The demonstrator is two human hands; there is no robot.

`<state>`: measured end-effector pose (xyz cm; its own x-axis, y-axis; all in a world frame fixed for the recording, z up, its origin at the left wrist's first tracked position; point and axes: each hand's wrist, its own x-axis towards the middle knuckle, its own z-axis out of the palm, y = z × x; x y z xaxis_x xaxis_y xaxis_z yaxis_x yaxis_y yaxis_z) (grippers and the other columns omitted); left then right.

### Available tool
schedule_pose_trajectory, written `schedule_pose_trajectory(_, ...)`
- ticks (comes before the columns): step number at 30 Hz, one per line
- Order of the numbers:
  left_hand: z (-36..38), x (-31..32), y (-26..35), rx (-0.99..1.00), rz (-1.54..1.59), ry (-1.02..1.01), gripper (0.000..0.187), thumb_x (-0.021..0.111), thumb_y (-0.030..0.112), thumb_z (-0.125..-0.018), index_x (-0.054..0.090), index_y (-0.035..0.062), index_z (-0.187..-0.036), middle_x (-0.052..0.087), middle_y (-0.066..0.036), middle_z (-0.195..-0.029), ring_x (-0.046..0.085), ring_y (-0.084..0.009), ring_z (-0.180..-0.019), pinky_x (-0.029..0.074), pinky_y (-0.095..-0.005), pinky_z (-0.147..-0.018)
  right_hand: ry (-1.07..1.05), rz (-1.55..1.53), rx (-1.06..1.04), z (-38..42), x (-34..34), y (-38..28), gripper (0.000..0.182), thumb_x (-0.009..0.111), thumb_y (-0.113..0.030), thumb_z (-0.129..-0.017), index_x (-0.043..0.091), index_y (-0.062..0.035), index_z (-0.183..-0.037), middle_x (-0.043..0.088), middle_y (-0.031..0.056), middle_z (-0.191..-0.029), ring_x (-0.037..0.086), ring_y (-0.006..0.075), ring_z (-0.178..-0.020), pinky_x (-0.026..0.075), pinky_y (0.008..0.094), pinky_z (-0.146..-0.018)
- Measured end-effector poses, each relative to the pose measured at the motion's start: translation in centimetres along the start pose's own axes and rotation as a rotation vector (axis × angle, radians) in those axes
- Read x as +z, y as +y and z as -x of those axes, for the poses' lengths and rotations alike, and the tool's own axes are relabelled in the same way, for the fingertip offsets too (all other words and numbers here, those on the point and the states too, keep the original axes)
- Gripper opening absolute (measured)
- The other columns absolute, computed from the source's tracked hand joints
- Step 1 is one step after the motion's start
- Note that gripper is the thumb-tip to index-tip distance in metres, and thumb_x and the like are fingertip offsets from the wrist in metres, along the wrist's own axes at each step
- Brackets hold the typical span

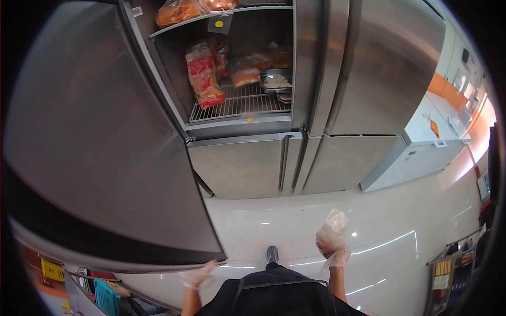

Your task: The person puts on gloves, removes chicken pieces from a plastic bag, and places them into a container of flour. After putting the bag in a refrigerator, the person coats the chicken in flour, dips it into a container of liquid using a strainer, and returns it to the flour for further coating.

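My left hand (198, 276), in a clear plastic glove, is at the near edge of the open stainless steel refrigerator door (105, 131), its fingers against that edge. Some finger detail is blurred. In my right hand (338, 257), also gloved, a clear plastic bag (332, 230) with pale, pinkish contents is held upright over the floor; what is inside cannot be made out. Ahead, the open compartment shows a wire shelf (240, 102) with red-and-clear food packs (204, 76), a bagged orange-and-white item (246, 77) and a container of white food (277, 81).
Orange bagged food (179, 11) sits on the upper shelf. Closed steel doors (390, 63) stand to the right, then a white chest freezer (416, 147). A rack (448, 274) is at lower right; a turquoise basket (105, 297) is at lower left. The tiled floor (390, 221) is glossy.
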<state>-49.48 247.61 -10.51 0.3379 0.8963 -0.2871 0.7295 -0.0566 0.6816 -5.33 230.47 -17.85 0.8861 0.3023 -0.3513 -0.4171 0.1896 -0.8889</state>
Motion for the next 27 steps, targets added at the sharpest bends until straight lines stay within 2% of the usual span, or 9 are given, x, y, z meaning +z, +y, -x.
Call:
schedule_pose_trajectory(3,-7.6,9.4,6.9,0.398,-0.162,-0.014,0.095,0.063,0.054,-0.076,0.020,-0.0067,-0.135,0.045,-0.021,-0.118,0.041,-0.0286,-0.079,0.038,-0.0443,-0.069,-0.022,0.020,-0.098,-1.3,1.0,0.8,0.038,0.048,-0.029,-0.091,0.054,0.0061,-0.102,0.060,0.0140,-0.094,0.060,0.0229,-0.083,0.051,0.0348,-0.073)
schedule_pose_trajectory(5,-9.2,10.2,22.8,0.299,0.574,0.299,0.123,0.083,0.041,-0.061,-0.001,-0.0101,-0.136,0.020,-0.025,-0.133,0.023,-0.0335,-0.125,0.018,-0.0430,-0.107,0.034,0.023,-0.142,-1.9,0.0,2.8,0.035,0.043,-0.026,-0.092,0.055,0.0054,-0.099,0.061,0.0140,-0.091,0.060,0.0231,-0.081,0.051,0.0355,-0.073)
schedule_pose_trajectory(7,-13.6,10.4,31.4,0.388,0.583,0.431,0.094,0.083,0.038,-0.060,0.029,-0.0068,-0.122,0.046,-0.019,-0.111,0.047,-0.0306,-0.107,0.040,-0.0418,-0.090,0.086,-0.008,-0.177,-1.3,-1.7,3.7,0.036,0.042,-0.024,-0.091,0.057,0.0068,-0.102,0.061,0.0152,-0.095,0.060,0.0246,-0.085,0.050,0.0372,-0.077)
schedule_pose_trajectory(10,-23.9,14.7,38.4,0.412,0.570,0.641,0.065,0.078,0.032,-0.064,0.040,0.0012,-0.105,0.052,-0.019,-0.100,0.053,-0.0380,-0.094,0.044,-0.0463,-0.080,0.225,-0.136,-0.088,2.1,-3.4,3.5,0.037,0.047,-0.021,-0.089,0.055,0.0084,-0.110,0.059,0.0159,-0.101,0.058,0.0252,-0.095,0.049,0.0378,-0.077)
schedule_pose_trajectory(14,-31.8,15.3,45.4,0.279,0.503,0.807,0.069,0.079,0.030,-0.064,0.040,-0.0039,-0.110,0.051,-0.020,-0.106,0.053,-0.0374,-0.099,0.044,-0.0439,-0.084,0.392,-0.211,0.026,6.5,-5.7,3.7,0.037,0.048,-0.021,-0.088,0.054,0.0074,-0.111,0.059,0.0157,-0.103,0.057,0.0254,-0.096,0.049,0.0380,-0.079)
schedule_pose_trajectory(16,-35.2,15.0,46.1,0.294,0.504,0.745,0.072,0.080,0.030,-0.064,0.041,-0.0059,-0.113,0.050,-0.021,-0.106,0.053,-0.0367,-0.095,0.042,-0.0419,-0.087,0.474,-0.236,0.061,8.1,-7.0,3.8,0.037,0.048,-0.021,-0.088,0.053,0.0069,-0.112,0.058,0.0156,-0.104,0.057,0.0255,-0.097,0.049,0.0381,-0.079)
schedule_pose_trajectory(18,-38.0,16.3,44.0,0.612,0.436,0.964,0.070,0.080,0.030,-0.064,0.043,-0.0050,-0.112,0.050,-0.019,-0.101,0.052,-0.0346,-0.094,0.042,-0.0415,-0.087,0.545,-0.246,0.096,9.5,-8.3,3.4,0.038,0.048,-0.021,-0.088,0.053,0.0064,-0.113,0.058,0.0155,-0.105,0.057,0.0257,-0.097,0.049,0.0382,-0.080)
schedule_pose_trajectory(22,-37.6,20.6,36.0,0.380,0.416,0.961,0.064,0.074,0.035,-0.068,0.043,-0.0036,-0.108,0.046,-0.020,-0.109,0.042,-0.0353,-0.109,0.037,-0.0427,-0.094,0.630,-0.237,0.140,10.0,-10.2,2.0,0.038,0.048,-0.022,-0.088,0.052,0.0054,-0.115,0.057,0.0153,-0.107,0.056,0.0259,-0.099,0.048,0.0384,-0.081)
schedule_pose_trajectory(27,-45.0,27.4,29.6,0.388,0.075,0.580,0.075,0.076,0.040,-0.066,0.046,-0.0077,-0.115,0.052,-0.025,-0.115,0.049,-0.0367,-0.111,0.039,-0.0413,-0.096,0.676,-0.215,0.174,9.6,-11.1,1.1,0.039,0.048,-0.022,-0.088,0.050,0.0041,-0.117,0.057,0.0151,-0.109,0.056,0.0263,-0.101,0.048,0.0386,-0.082)
